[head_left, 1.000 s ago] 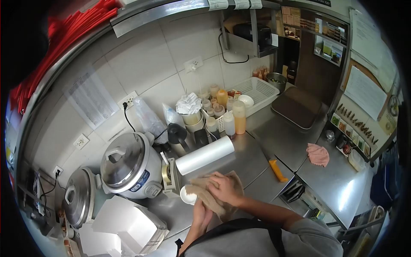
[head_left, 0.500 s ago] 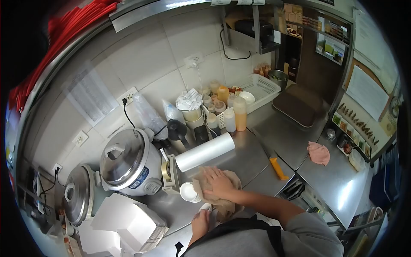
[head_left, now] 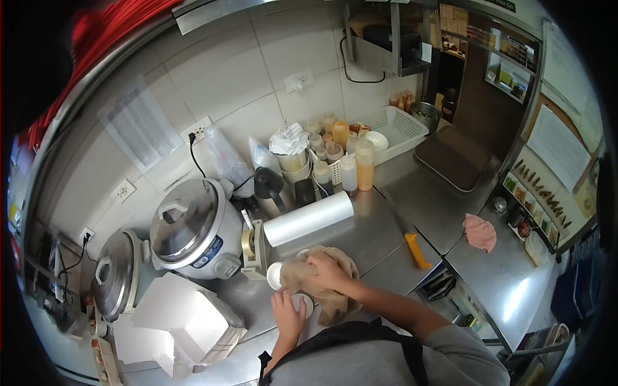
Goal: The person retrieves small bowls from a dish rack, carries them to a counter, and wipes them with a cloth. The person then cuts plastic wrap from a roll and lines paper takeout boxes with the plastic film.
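One cloth (head_left: 332,300) | tan, rumpled | darker lower end (possibly shadow)

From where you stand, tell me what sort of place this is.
Most likely a restaurant or takeaway kitchen: a large rice cooker, squeeze bottles of sauce and open white food boxes share a steel counter.

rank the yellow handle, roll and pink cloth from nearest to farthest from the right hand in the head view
1. Roll, just beyond the right hand
2. Yellow handle, to the hand's right
3. Pink cloth, farther right
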